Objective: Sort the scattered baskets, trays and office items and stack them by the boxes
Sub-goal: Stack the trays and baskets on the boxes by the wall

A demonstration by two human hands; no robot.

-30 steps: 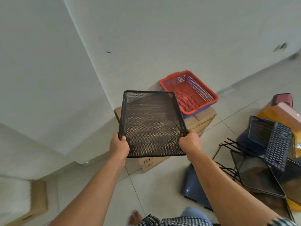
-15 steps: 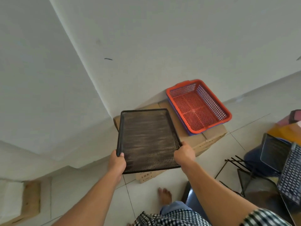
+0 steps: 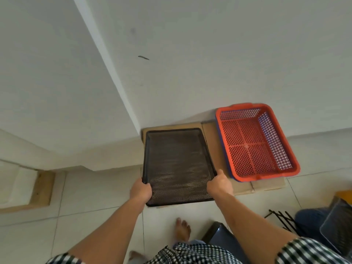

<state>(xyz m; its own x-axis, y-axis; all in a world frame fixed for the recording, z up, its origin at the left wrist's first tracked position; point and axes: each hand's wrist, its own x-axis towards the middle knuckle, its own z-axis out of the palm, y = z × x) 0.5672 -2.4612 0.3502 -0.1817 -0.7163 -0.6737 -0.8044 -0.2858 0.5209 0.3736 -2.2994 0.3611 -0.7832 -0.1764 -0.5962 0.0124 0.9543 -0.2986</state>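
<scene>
My left hand [image 3: 141, 190] and right hand [image 3: 220, 184] grip the near corners of the black mesh tray [image 3: 179, 164]. Its long axis runs away from me, over the left end of the cardboard box [image 3: 211, 141], beside the red basket [image 3: 255, 143].

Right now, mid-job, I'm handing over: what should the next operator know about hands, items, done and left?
Left hand and right hand each grip a near corner of the black mesh tray, level over the cardboard box; contact unclear.
Done: red basket sits on the box beside it.
Left: let go of the tray, then bring the wire rack and other items from the lower right.
</scene>
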